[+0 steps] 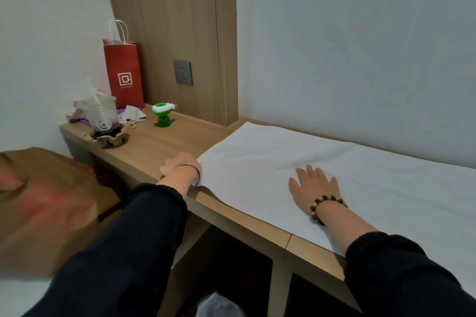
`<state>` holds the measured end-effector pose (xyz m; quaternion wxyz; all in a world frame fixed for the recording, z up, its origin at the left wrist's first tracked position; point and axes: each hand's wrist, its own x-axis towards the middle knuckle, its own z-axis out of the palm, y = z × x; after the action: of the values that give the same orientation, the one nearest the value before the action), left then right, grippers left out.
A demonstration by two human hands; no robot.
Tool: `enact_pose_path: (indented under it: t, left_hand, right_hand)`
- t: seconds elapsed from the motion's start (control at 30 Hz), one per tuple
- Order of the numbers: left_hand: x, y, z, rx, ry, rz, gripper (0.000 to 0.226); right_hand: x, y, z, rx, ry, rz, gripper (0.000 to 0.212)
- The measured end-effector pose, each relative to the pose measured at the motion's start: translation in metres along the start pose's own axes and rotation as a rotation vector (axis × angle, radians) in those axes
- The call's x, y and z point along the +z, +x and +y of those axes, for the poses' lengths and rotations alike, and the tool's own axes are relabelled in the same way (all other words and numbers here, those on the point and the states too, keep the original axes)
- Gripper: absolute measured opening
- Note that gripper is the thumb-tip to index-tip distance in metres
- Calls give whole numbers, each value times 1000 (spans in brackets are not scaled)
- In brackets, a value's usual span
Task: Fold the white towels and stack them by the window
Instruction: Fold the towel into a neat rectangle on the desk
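The towel (257, 162) lay white, flat and nearly smooth along the shelf (154, 144). The right hand (313, 185) pressed on its middle, fingers straight and spread. The left hand (179, 165) sat at its left edge, too blurred to tell its grip.

Black sleeves (134, 239), silver bangle (192, 170), brown bead bracelet (326, 205)

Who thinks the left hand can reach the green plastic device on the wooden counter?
Probably yes: the left hand sits at a corner of the white towel, and only bare wooden counter lies between it and the green plastic device.
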<state>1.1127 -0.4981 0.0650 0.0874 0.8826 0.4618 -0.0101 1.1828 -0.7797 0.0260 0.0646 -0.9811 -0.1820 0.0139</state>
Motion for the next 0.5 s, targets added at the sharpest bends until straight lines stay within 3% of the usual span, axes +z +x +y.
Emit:
enact_pose_path:
  t: [0.13, 0.23, 0.3, 0.33, 0.4, 0.5]
  left_hand:
    - [-10, -7, 13, 165, -185, -125, 30]
    - [-24, -35, 44, 317, -519, 2, 23]
    - [-36, -71, 75, 483, -805, 85, 13]
    - [-39, -91, 90, 575, -863, 100, 19]
    - [-34, -131, 118, 806, -787, 44, 21]
    - [2, -177, 151, 1077, -365, -219, 33]
  right_hand:
    - [-3, 4, 2, -16, 69, -30, 57]
    - [-24, 5, 15, -85, 214, -37, 48]
    - [-43, 7, 34, -2, 520, 43, 40]
    - [-52, 9, 47, 72, 706, 101, 36]
    - [-65, 9, 78, 183, 897, 272, 32]
    - [-77, 0, 117, 306, 813, 377, 30]
